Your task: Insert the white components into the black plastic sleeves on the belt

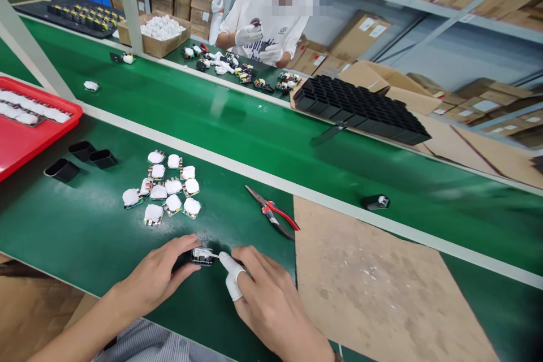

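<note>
Case, small and black with a white-topped board in its mouth, is at the near edge of the table, between the two hands. The left hand grips it, fingers on the far side and thumb on the near side. The right hand, with white covers on its fingers, is closed on a thin white stick whose far end meets the mouth of the case.

Beyond the left hand, a loose cluster of boards lies on the table, each topped with white. Three hollow cases are grouped to their left, near a red tray that bears rows of white-topped pieces. Pliers with red and black handles lie to the right of the boards, next to a stained cardboard sheet.

Past a pale rail runs a green belt, with one black case lying on its right part and a single board on its left. Across it, a co-worker in white gloves holds a small dark piece in one hand, behind a heap of boards, with a block of black cases to the right
</note>
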`<action>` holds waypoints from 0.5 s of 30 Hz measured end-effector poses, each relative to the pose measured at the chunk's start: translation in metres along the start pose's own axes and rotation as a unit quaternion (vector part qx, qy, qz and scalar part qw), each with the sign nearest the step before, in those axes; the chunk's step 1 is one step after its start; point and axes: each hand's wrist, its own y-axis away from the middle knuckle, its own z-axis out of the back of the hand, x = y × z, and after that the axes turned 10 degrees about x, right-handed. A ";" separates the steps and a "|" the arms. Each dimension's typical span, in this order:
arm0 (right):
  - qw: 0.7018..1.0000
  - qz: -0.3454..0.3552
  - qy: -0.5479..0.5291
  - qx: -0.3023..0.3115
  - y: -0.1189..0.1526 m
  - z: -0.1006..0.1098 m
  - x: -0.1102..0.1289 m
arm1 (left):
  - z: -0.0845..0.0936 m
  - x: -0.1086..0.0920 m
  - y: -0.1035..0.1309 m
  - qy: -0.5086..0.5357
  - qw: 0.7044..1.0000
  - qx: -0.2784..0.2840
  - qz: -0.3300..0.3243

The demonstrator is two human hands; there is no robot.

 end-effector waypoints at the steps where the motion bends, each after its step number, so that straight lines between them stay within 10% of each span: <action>1: 1.000 0.001 0.000 0.000 0.000 0.000 0.000 | 0.000 0.000 0.000 0.001 1.000 0.001 -0.001; 15: 0.993 -0.117 0.019 -0.008 0.017 -0.052 -0.063 | 0.014 -0.010 -0.010 -0.062 0.995 0.029 -0.075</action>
